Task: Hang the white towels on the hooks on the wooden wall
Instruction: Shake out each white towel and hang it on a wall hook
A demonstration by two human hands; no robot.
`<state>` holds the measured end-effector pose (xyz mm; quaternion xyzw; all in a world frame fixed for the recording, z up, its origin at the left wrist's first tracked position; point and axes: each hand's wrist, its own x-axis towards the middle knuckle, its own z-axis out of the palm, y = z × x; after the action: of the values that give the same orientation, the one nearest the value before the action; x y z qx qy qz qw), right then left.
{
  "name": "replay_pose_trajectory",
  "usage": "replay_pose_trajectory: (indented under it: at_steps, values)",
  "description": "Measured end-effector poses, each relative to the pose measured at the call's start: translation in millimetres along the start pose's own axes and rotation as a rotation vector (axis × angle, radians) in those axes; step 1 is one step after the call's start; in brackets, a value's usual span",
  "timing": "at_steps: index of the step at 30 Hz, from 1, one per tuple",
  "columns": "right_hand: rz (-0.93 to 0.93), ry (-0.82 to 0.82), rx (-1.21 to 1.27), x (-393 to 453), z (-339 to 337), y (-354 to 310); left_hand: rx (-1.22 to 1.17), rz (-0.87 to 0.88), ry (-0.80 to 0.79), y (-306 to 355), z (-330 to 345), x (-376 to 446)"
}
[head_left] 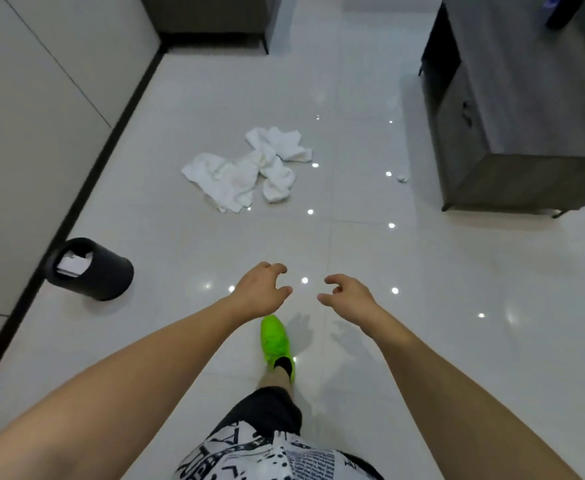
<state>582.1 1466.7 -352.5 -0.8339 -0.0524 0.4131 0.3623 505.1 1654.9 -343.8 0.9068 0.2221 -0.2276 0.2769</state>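
Head view: both grips, left hand (260,292) and right hand (348,294), spread empty; crumpled white cloth towels (246,168) lie well ahead on glossy tiled floor (422,306), which looks slippery.

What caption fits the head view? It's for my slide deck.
Both hands, left and right, reach empty toward white towels crumpled on the tiled floor.

The towels (249,168) lie crumpled on the floor (353,254) ahead of me, well apart from my hands. A bin (90,268) stands to my left by the wall (24,116); a cabinet (526,109) stands to the right.
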Motion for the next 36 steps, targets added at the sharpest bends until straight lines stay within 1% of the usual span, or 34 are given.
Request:
replay_pose_trajectory:
  at_steps: [4, 6, 11, 14, 21, 27, 31, 36]
  values:
    - [0.039, -0.083, -0.058, 68.8, 11.8, -58.3, -0.107, -0.088, -0.028, -41.2, -39.0, 60.3]
    - [0.058, -0.099, -0.086, 97.5, 15.6, -86.8, -0.121, -0.118, -0.029, -57.9, -64.8, 86.7]
    - [0.057, -0.154, -0.118, 165.6, 19.2, -151.7, -0.198, -0.224, 0.039, -94.5, -128.0, 149.2]
    - [0.065, -0.177, -0.140, 211.8, 15.0, -181.7, -0.249, -0.300, 0.048, -106.7, -154.8, 188.5]
    - [0.072, -0.245, -0.163, 351.0, -19.5, -248.0, -0.378, -0.422, 0.066, -118.9, -206.1, 310.7]
    - [0.187, -0.286, -0.120, 488.6, -80.3, -304.0, -0.507, -0.639, 0.077, -120.9, -256.8, 412.1]
    - [0.259, -0.288, -0.118, 575.7, -107.1, -326.6, -0.537, -0.721, 0.065, -126.7, -276.4, 480.0]
    - [0.326, -0.242, -0.054, 683.5, -95.1, -329.9, -0.560, -0.677, 0.052, -143.6, -260.3, 581.6]
